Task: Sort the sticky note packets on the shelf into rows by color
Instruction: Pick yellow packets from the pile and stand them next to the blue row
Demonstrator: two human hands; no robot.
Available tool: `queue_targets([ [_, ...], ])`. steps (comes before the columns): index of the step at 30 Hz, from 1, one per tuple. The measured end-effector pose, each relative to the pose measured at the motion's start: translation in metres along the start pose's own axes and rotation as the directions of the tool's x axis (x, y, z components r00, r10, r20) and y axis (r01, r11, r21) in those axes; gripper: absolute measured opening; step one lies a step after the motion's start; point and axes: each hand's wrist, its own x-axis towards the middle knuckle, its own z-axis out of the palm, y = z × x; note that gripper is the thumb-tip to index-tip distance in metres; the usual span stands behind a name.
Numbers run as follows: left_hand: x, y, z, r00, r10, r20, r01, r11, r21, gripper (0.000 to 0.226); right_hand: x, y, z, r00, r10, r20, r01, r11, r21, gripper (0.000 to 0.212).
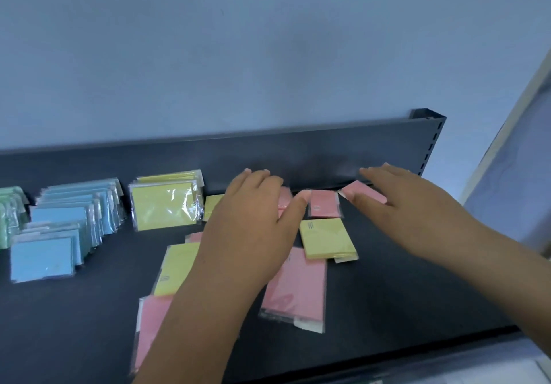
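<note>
Packet print is too small to read. Right of the yellow stack point(165, 205), three loose yellow packets point(328, 237) lie among pink ones point(295, 282) on the shelf point(387, 279). The left hand point(253, 219) has its grip spread flat; the right hand point(411, 205) has its grip pinching a tilted pink packet point(365, 190).

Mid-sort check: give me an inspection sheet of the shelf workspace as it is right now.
Surface: dark shelf, bare at right.
Job's things: green packets, blue packets and yellow packets in rows at left; a loose yellow packet and a large pink packet mixed at centre.
Clutter: nothing seen.
Grippers: left hand flat over pink packets; right hand at a tilted pink packet, grip unclear.
Cables: nothing seen.
Surroundings: pale blue wall; light panel at right.
</note>
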Motion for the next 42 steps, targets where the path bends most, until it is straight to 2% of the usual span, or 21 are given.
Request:
queue_targets([
  [3, 0.006, 0.004, 0.004, 0.999, 0.020, 0.035, -0.018, 0.999, -0.033, 0.059, 0.005, -0.002, -0.002, 1.000, -0.004, 0.009, 0.004, 0.999, -0.044, 0.059],
  [8, 0.012, 0.013, 0.013, 0.989, -0.002, 0.147, 0.000, 1.000, 0.016, 0.057, 0.019, -0.002, -0.001, 1.000, -0.017, 0.022, 0.018, 0.999, -0.050, 0.055],
  [13, 0.021, 0.031, 0.027, 0.985, -0.065, 0.162, 0.059, 0.997, 0.039, 0.056, 0.037, 0.014, 0.012, 0.994, -0.071, 0.080, 0.075, 0.996, -0.053, 0.054],
  [15, 0.025, 0.041, 0.035, 0.976, -0.128, 0.177, 0.121, 0.991, 0.053, 0.055, 0.041, 0.020, 0.015, 0.989, -0.098, 0.107, 0.106, 0.992, -0.072, 0.055],
  [18, 0.027, 0.053, 0.048, 0.915, -0.315, 0.253, 0.317, 0.948, 0.036, 0.052, 0.041, 0.029, 0.024, 0.973, -0.154, 0.169, 0.167, 0.984, -0.065, 0.057],
  [20, 0.028, 0.063, 0.056, 0.871, -0.403, 0.279, 0.406, 0.912, 0.049, 0.052, 0.041, 0.035, 0.031, 0.957, -0.178, 0.229, 0.187, 0.982, -0.020, 0.058],
  [25, 0.038, 0.088, 0.071, 0.835, -0.505, 0.218, 0.487, 0.863, 0.133, 0.039, 0.039, 0.048, 0.040, 0.920, -0.260, 0.292, 0.212, 0.959, 0.186, 0.044],
  [28, 0.044, 0.103, 0.080, 0.804, -0.547, 0.231, 0.539, 0.836, 0.105, 0.034, 0.039, 0.049, 0.040, 0.888, -0.267, 0.373, 0.126, 0.924, 0.362, 0.034],
  [30, 0.048, 0.109, 0.084, 0.776, -0.597, 0.201, 0.603, 0.797, 0.039, 0.036, 0.038, 0.051, 0.038, 0.873, -0.205, 0.442, -0.046, 0.869, 0.493, 0.030],
  [32, 0.049, 0.112, 0.086, 0.746, -0.639, 0.190, 0.660, 0.747, -0.077, 0.035, 0.037, 0.054, 0.034, 0.844, -0.175, 0.508, -0.204, 0.770, 0.605, 0.022],
  [33, 0.049, 0.115, 0.087, 0.733, -0.649, 0.204, 0.678, 0.721, -0.145, 0.032, 0.036, 0.056, 0.031, 0.836, -0.183, 0.518, -0.250, 0.712, 0.656, 0.016],
  [34, 0.048, 0.116, 0.089, 0.724, -0.652, 0.224, 0.690, 0.687, -0.229, 0.029, 0.037, 0.059, 0.028, 0.842, -0.191, 0.505, -0.272, 0.658, 0.702, 0.019],
  [35, 0.047, 0.117, 0.091, 0.723, -0.648, 0.242, 0.689, 0.648, -0.323, 0.027, 0.038, 0.063, 0.025, 0.860, -0.189, 0.474, -0.268, 0.621, 0.736, 0.026],
  [37, 0.047, 0.117, 0.095, 0.734, -0.631, 0.253, 0.668, 0.602, -0.438, 0.024, 0.042, 0.072, 0.021, 0.910, -0.155, 0.384, -0.212, 0.623, 0.753, 0.035],
  [40, 0.047, 0.115, 0.095, 0.803, -0.581, 0.132, 0.583, 0.718, -0.380, 0.017, 0.044, 0.083, 0.016, 0.945, -0.193, 0.264, -0.061, 0.689, 0.722, 0.045],
  [42, 0.048, 0.108, 0.091, 0.836, -0.548, 0.041, 0.502, 0.732, -0.461, 0.010, 0.044, 0.086, 0.009, 0.952, -0.208, 0.225, -0.018, 0.696, 0.718, 0.042],
])
